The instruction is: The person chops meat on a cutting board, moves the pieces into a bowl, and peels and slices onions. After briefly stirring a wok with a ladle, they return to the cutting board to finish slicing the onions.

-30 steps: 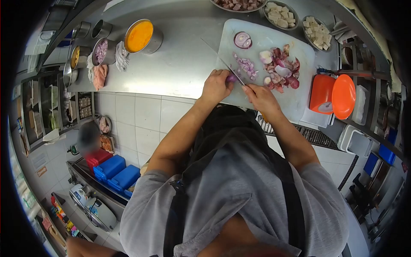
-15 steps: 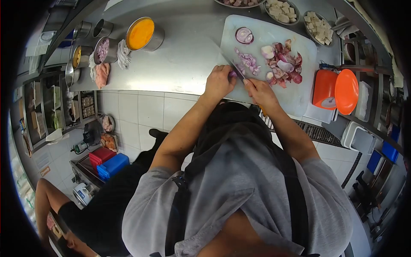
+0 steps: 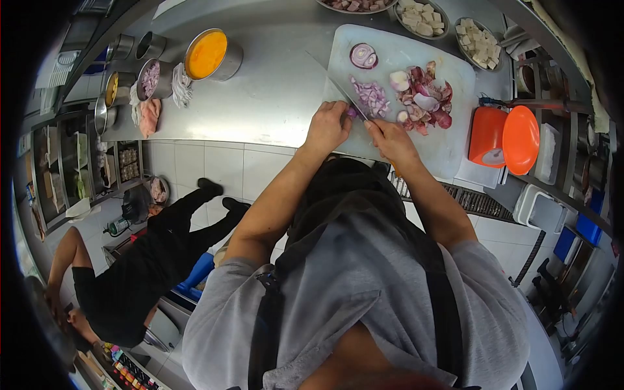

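Note:
At the near left edge of the white cutting board [image 3: 448, 159], my left hand [image 3: 329, 125] is closed with bent fingertips on a small piece of red onion [image 3: 352, 112]. My right hand [image 3: 392, 140] grips a knife [image 3: 344, 93], its long blade slanting up and left beside the left fingers. Just beyond the blade lies a heap of chopped onion [image 3: 372, 97]. A halved red onion [image 3: 364, 56] sits cut face up at the board's far left. Onion skins and peelings [image 3: 429, 101] are piled to the right, with a pale peeled onion piece [image 3: 399, 80] beside them.
An orange kitchen scale [image 3: 487, 136] stands right of the board. Bowls of white cubes [image 3: 422, 18] are behind it. On the steel counter [image 3: 273, 84], a pot of orange liquid [image 3: 208, 55] and a pot of chopped onion [image 3: 151, 79] stand left. Another person [image 3: 146, 260] is behind, at lower left.
The blade and both hands stay together at the onion piece, and the chopped heap shows more fully. The other person's legs have shifted, covering the red and blue boxes. The whole view shifted slightly.

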{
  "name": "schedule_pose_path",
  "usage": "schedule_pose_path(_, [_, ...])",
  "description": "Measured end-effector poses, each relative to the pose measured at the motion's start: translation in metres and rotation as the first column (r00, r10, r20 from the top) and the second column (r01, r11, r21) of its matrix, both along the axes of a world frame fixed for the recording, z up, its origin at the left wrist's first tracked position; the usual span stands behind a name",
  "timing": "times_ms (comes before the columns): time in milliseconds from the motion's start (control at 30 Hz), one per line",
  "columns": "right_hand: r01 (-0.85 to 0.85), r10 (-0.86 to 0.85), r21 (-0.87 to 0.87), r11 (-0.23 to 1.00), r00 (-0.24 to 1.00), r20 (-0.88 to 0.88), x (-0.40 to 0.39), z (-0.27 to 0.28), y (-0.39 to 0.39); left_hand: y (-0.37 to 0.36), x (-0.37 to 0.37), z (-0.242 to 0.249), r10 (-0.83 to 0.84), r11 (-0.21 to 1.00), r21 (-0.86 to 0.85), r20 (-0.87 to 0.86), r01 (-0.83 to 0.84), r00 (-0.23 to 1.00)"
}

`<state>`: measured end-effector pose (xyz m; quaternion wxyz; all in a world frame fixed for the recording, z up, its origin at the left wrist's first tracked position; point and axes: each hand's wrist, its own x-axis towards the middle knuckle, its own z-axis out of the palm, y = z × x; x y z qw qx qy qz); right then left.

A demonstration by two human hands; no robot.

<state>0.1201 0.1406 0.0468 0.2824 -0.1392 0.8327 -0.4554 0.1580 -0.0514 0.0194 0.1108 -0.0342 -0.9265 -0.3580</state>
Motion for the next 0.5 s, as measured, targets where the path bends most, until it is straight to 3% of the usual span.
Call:
schedule_pose_path(133, [0.001, -0.004, -0.031, 1.000, 0.996, -0.093, 0.001, 0.012, 0.000, -0.004, -0.004, 0.004, -0.002, 1.000, 0.019, 0.013, 0.002, 1.000])
schedule_pose_path(200, [-0.048, 0.055, 0.061, 0.997, 0.991, -0.121, 0.005, 0.012, 0.000, -0.003, -0.002, 0.003, -0.007, 1.000, 0.026, 0.018, 0.006, 1.000])
schedule_pose_path(333, [-0.019, 0.024, 0.061, 0.998, 0.996, -0.085, 0.005, 0.013, -0.007, -0.003, -0.004, 0.003, 0.005, 1.000, 0.002, 0.018, -0.005, 1.000])
schedule_pose_path(400, [0.023, -0.031, 0.057, 0.998, 0.989, 0.144, 0.006, 0.026, -0.004, -0.004, -0.002, 0.003, 0.004, 1.000, 0.016, 0.019, -0.004, 1.000])
schedule_pose_path(433, [0.028, -0.036, 0.059, 0.998, 0.988, 0.148, 0.007, 0.016, -0.005, -0.002, -0.001, 0.003, 0.009, 1.000, 0.025, 0.006, -0.009, 1.000])
schedule_pose_path(500, [0.001, -0.003, -0.015, 1.000, 0.991, -0.134, 0.004, -0.004, -0.011, 0.000, -0.002, 0.001, 0.008, 0.999, 0.032, -0.013, -0.008, 1.000])
